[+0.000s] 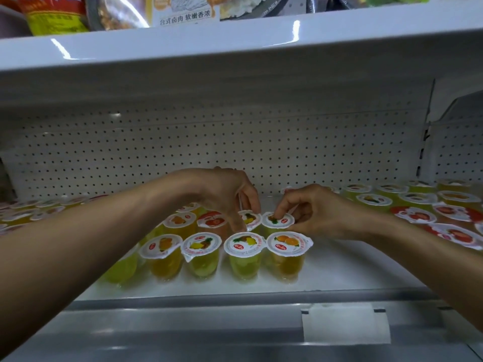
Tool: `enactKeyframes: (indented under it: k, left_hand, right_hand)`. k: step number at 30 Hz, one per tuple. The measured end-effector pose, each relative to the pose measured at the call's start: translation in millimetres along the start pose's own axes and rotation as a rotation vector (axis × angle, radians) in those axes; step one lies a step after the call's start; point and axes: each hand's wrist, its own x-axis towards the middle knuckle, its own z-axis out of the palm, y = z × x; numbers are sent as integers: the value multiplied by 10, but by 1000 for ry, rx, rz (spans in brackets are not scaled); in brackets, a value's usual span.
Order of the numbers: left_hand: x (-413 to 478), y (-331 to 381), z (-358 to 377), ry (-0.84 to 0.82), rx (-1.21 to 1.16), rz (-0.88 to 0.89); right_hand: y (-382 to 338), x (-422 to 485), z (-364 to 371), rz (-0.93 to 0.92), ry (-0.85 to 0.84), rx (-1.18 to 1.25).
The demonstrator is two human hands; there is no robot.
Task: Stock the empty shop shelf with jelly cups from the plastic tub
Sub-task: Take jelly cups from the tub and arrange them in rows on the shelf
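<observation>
Several jelly cups with white fruit-printed lids stand in rows on the white shelf (339,267). My left hand (224,197) reaches in from the left and pinches a pineapple-lid jelly cup (250,218) in the second row. Beside it, my right hand (311,210) pinches the rim of another jelly cup (279,221). The front row holds an orange-lid cup (286,244) and a pineapple-lid cup (244,245). The plastic tub is out of sight.
More jelly cups fill the shelf at the far right (415,202) and far left (28,210). A perforated white back panel (209,142) closes the rear. The upper shelf (235,40) carries packaged food. A blank label (345,325) sits on the front rail.
</observation>
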Motion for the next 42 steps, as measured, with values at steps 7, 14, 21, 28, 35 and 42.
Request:
enactKeyframes:
  k: [7, 14, 21, 28, 35, 42]
  left_hand:
    - [-2, -28, -10, -35, -81, 21]
    - [36, -52, 28, 24, -81, 57]
    - [38, -10, 30, 34, -59, 67]
    - [59, -14, 5, -66, -35, 63]
    - [407, 47, -289, 159, -152, 106]
    - [1374, 157, -41, -24, -158, 151]
  right_hand:
    - [-92, -25, -174, 15, -121, -62]
    - [-48, -4, -168, 24, -102, -26]
    - [-11, -27, -189, 30, -72, -8]
    - [-5, -46, -202, 35, -82, -24]
    - [-25, 146, -757, 72, 145, -372]
    - [365, 523, -919, 446, -86, -652]
